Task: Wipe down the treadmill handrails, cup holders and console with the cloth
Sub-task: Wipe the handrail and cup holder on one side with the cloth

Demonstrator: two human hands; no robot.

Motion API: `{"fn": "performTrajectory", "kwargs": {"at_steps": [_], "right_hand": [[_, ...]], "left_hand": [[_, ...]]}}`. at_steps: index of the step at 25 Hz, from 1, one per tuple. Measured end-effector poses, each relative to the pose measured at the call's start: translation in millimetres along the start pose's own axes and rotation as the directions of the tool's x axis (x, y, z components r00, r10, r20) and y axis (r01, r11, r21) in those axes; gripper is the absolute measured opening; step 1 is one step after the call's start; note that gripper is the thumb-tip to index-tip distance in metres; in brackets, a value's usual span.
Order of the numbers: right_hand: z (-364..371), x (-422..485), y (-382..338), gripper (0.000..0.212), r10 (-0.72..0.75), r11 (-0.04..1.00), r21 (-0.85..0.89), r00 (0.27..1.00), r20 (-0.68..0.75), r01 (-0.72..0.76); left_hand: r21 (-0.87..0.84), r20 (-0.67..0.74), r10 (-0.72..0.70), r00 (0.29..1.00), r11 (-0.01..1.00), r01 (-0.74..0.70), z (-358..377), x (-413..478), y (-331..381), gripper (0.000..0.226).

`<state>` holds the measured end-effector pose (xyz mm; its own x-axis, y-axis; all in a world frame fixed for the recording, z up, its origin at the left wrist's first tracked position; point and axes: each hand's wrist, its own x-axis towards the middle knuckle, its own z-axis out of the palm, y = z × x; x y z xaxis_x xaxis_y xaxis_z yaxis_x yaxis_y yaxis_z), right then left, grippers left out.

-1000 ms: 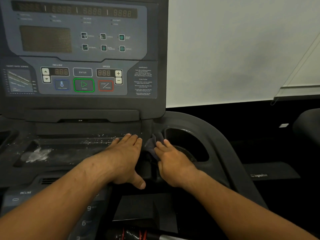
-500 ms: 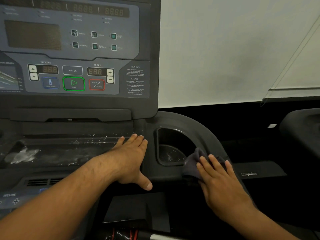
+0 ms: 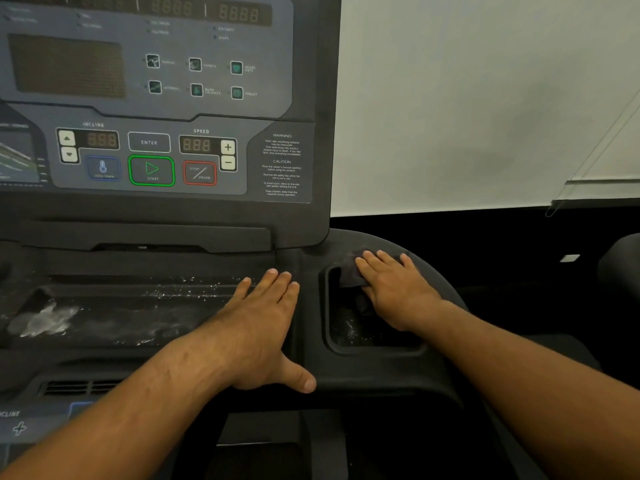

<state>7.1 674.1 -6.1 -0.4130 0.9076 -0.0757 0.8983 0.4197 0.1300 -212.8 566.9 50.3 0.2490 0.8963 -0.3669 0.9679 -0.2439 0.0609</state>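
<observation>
At the far left of my feed a whitish dusty smear (image 3: 45, 317) lies in the shallow black plastic tray (image 3: 138, 306) under the grey-faced treadmill console (image 3: 156, 98). Pale specks are scattered along the tray toward the middle, so I judge that stretch not yet wiped. My left hand (image 3: 256, 327) lies flat on the tray's right end and the ridge beside it, palm down, fingers straight and close together, thumb splayed out toward me. It holds nothing, and I read it as a brace that lets me lean across. Right of the ridge sits the dark recessed cup holder (image 3: 356, 334), with specks on its floor. The dark purplish-grey cloth (image 3: 349, 271) is bunched on the holder's far rim, a fold drooping into the recess. My right hand (image 3: 394, 289) covers it, fingers straight and slightly fanned, pressing rather than pinching, which suits rubbing along the rim. Beyond it curves the black moulded handrail shoulder (image 3: 450, 289).
</observation>
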Motion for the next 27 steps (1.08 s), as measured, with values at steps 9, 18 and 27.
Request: {"fn": "performTrajectory", "kwargs": {"at_steps": [9, 18, 27], "right_hand": [[-17.1, 47.2, -1.5, 0.048, -0.47, 0.869, -0.209, 0.881, -0.063, 0.448], [-29.6, -38.2, 19.7, 0.032, 0.097, 0.995, -0.037, 0.995, 0.039, -0.095], [-7.5, -4.7, -56.0, 0.026, 0.023, 0.997, 0.075, 0.993, 0.115, -0.032]], "left_hand": [[0.05, -0.042, 0.042, 0.998, 0.998, -0.04, -1.4, 19.4, 6.8, 0.126], [0.135, 0.049, 0.106, 0.993, 0.985, -0.112, 2.3, 40.9, 19.5, 0.125], [0.157, 0.116, 0.088, 0.989, 0.982, -0.106, 3.3, 47.0, 22.0, 0.123]]}}
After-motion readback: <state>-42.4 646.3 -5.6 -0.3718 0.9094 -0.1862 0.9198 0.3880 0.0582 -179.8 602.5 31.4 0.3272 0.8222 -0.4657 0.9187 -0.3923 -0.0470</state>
